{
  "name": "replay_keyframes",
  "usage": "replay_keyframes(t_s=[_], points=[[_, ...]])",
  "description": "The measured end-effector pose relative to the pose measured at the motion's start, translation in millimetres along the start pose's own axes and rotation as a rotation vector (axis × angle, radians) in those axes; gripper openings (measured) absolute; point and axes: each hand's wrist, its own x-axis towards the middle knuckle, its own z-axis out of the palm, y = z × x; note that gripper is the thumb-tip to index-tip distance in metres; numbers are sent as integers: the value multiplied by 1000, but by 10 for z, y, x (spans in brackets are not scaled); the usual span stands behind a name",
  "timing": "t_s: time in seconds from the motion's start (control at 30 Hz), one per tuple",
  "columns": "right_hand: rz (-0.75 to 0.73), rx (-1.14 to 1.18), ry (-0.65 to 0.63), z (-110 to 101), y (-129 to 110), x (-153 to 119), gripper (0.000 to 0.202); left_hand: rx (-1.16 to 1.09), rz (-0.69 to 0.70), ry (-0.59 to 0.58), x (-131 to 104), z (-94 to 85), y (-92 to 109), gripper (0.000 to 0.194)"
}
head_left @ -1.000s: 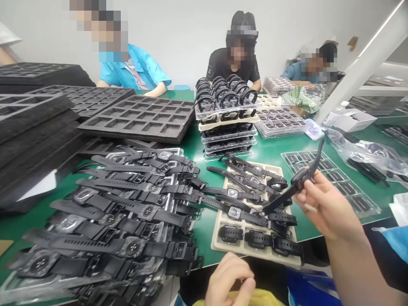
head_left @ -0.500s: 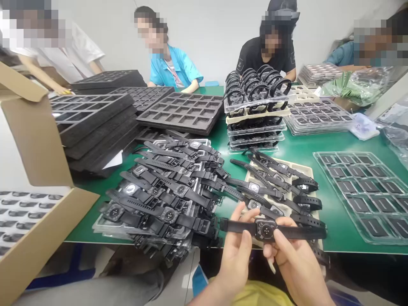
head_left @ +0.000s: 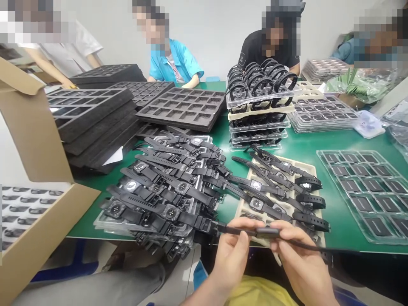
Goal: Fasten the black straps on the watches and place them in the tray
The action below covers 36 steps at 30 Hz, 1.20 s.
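Note:
Between my two hands a black smartwatch (head_left: 267, 232) is held edge-on, its strap stretched out to both sides. My left hand (head_left: 232, 255) pinches the strap on the left of the case, thumb against fingers. My right hand (head_left: 298, 255) grips the strap just right of the case. Behind them, a cream tray (head_left: 244, 208) bears several smartwatches with black straps, some face down with their sensor backs showing. To the left, a heaped pile of smartwatches (head_left: 170, 211) lies on stacked clear plastic trays (head_left: 105, 223).
Black foam trays (head_left: 105, 123) are stacked at the back left, beside an open cardboard box (head_left: 47, 148). A tall stack of watch trays (head_left: 259, 112) stands at the back. On the right lies a clear blister tray (head_left: 325, 170) of dark rectangular pieces. Several people sit or stand across the green table (head_left: 302, 142).
The smartwatch has been tipped from sensor back facing me to edge-on. Its right strap end now reaches further right and lower. Both hands still hold it.

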Motion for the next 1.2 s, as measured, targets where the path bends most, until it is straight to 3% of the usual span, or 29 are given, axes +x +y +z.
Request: replay_keyframes(t_s=[0.13, 0.3, 0.37, 0.47, 0.53, 0.6, 0.77, 0.97, 1.1, 1.2], points=[[-73, 27, -91, -63, -3, -4, 18, 75, 116, -157, -20, -121, 30, 13], [-94, 63, -147, -60, 10, -15, 21, 121, 122, -180, -44, -193, 49, 15], [-120, 2, -129, -58, 13, -15, 15, 213, 183, -124, -48, -182, 49, 13], [-188, -174, -32, -72, 9, -19, 12, 438, 250, 106, -41, -139, 64, 16], [-194, -258, 33, -79, -2, -35, 17, 498, 198, 224, -35, -105, 79, 18], [-161, -280, 52, -72, -25, -66, 22, 466, 89, 248, -39, -83, 84, 23], [-179, -297, 39, -3, -128, -152, 34, 392, -100, 197, -84, -97, 52, 30], [-162, -452, 141, -149, -173, -72, 37, 171, -111, 74, -59, -104, 51, 41], [-323, -558, -6, -271, -152, 46, 42, 243, -93, 95, -82, -137, 49, 49], [-276, -396, -51, -176, -129, 46, 33, 472, -45, 14, -80, -134, 108, 47]])
